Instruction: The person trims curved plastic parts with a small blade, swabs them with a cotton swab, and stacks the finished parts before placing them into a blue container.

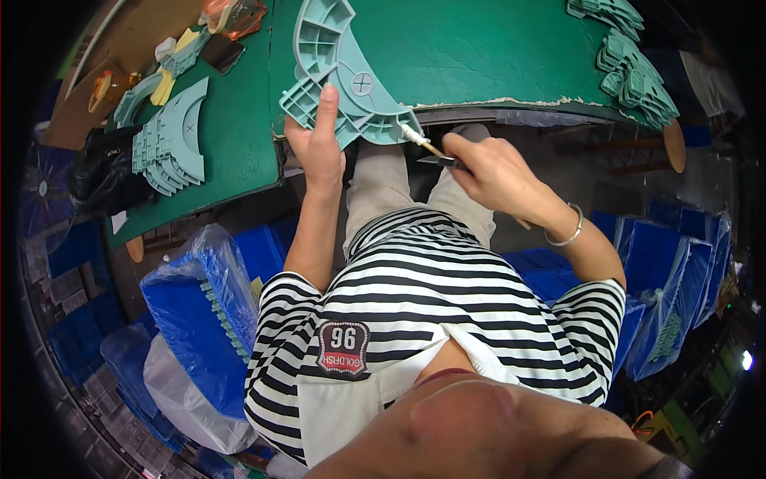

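My left hand [321,152] grips a curved, ribbed light green plastic part [351,104] at its lower left, thumb on top. The part is held over the front edge of the green table and has a round boss marked with a cross. In my right hand [496,172] is a thin wooden stick [433,149], whose white-wrapped tip [412,134] meets the part's lower right corner. A small knife with a pointed dark blade [436,161] also sticks out from the right fingers; its handle is mostly hidden.
Stacked green parts [171,140] lie on the table's left side, beside a black bag [108,172] and a phone [222,53]. More stacks [634,80] stand at the right edge. Blue plastic-lined bins [187,303] flank me. The green tabletop [479,52] has a chipped front edge.
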Tool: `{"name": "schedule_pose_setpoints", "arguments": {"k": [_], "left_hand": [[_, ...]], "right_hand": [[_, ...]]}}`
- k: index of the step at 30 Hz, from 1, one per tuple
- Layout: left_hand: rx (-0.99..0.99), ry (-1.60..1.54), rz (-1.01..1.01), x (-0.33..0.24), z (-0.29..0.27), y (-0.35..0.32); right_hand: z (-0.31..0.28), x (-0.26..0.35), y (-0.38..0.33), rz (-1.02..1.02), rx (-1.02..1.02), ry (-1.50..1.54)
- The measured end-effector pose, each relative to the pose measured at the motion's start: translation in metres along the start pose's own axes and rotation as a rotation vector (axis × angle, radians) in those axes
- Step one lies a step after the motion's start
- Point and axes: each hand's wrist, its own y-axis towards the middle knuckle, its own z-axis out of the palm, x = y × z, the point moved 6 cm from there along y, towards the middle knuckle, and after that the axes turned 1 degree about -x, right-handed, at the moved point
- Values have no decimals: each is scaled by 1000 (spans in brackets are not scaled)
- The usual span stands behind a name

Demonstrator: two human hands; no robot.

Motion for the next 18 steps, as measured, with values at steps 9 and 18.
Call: {"name": "schedule_pose_setpoints", "arguments": {"k": [9,18], "left_hand": [[-73,-60,-83,7,-14,7],[-143,-45,-98,10,-14,-4]], "right_hand": [[5,-18,11,2,-118,104],[-4,-13,12,114,-79,160]]}}
